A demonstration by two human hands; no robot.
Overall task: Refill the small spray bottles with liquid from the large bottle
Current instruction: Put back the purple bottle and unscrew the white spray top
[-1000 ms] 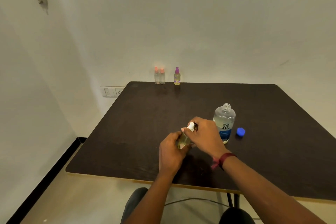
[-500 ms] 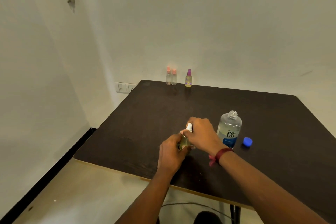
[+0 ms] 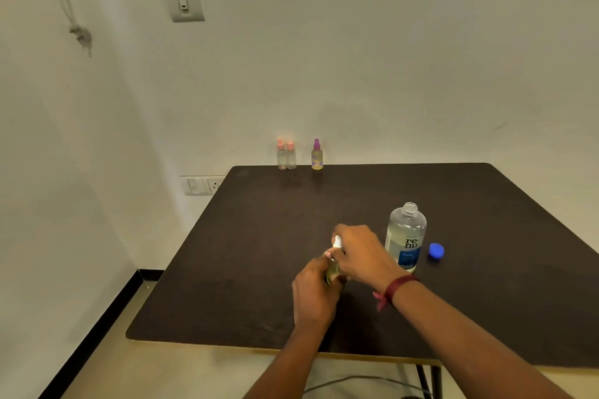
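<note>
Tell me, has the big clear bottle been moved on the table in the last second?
No. The big clear bottle stands uncapped just left of the blue cap as before, with the same gap between them. Only the head camera shifted.

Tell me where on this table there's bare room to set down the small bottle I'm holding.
Bare: the wide stretch between your hands and the three spray bottles at the far edge, and the near left corner of the table. Crowded: right of your right hand, where the large bottle and blue cap stand.
</note>
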